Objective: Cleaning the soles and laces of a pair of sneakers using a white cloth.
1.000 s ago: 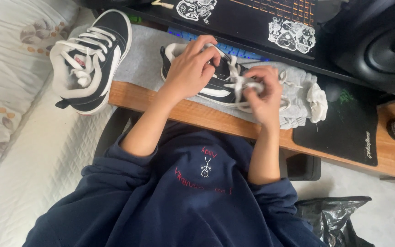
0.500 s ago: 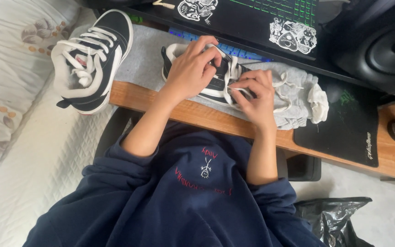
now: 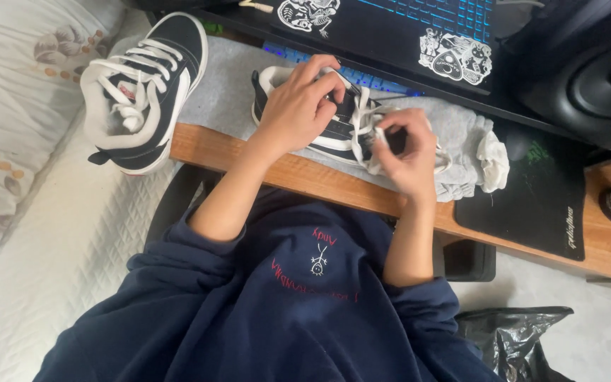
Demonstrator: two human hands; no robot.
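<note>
Left hand (image 3: 298,106) clamps the black sneaker (image 3: 334,120) steady at the desk's (image 3: 305,173) front edge while right hand (image 3: 404,152) pinches its white lace (image 3: 362,120) taut.

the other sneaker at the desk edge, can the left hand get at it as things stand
Probably yes: the left hand rests on the sneaker being laced, and the other sneaker lies just beside it with only bare grey cloth between.

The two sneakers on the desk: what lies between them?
In the head view, only grey cloth lies between the left sneaker and the held sneaker.
</note>
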